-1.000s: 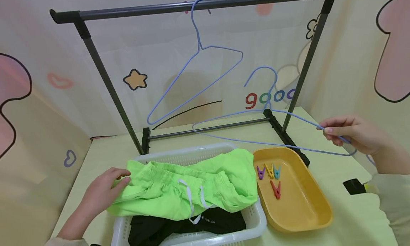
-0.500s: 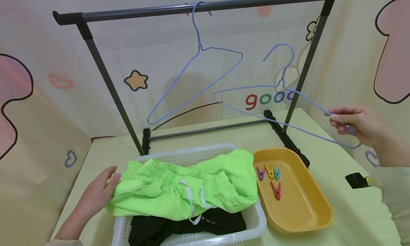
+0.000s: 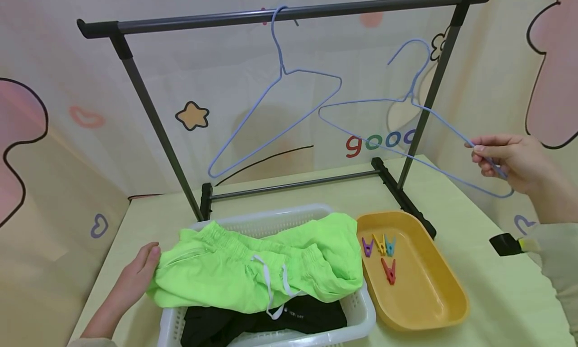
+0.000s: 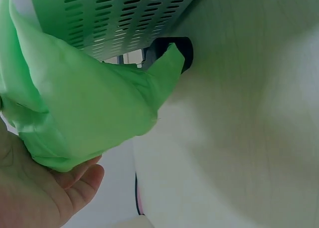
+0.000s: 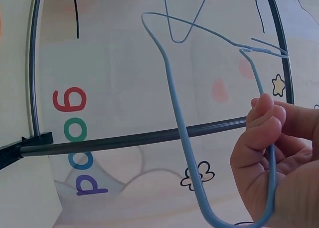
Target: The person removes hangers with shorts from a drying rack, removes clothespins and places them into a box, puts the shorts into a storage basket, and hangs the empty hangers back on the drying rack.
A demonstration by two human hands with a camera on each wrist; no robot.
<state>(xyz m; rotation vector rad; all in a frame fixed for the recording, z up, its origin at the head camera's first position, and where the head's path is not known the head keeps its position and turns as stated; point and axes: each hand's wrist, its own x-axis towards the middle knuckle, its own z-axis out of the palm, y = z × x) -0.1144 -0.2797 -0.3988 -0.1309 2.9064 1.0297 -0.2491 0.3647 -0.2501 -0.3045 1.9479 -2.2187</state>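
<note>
In the head view my right hand [image 3: 519, 161] pinches a blue wire hanger [image 3: 447, 124] by its right shoulder and lower corner, its hook pointing up and left. The right wrist view shows the thumb and fingers around the hanger's wire [image 5: 272, 183]. My left hand [image 3: 135, 277] touches the left edge of bright green drawstring shorts [image 3: 217, 267], which lie over a white basket [image 3: 167, 327]. In the left wrist view the shorts' cloth [image 4: 94, 98] hides part of its fingers. A second blue hanger [image 3: 253, 109] hangs on the rack's bar, with nothing on it.
A black garment rack [image 3: 203, 23] stands at the back of the table. Beneath the shorts, a black garment [image 3: 262, 324] lies in the basket. To its right, a yellow tray [image 3: 429, 287] contains several small clothespins [image 3: 389, 271]. Printed curtains surround the table.
My right hand has raised the hanger and moved it to the right, turning it more upright. My left hand has slid left to the outer edge of the shorts.
</note>
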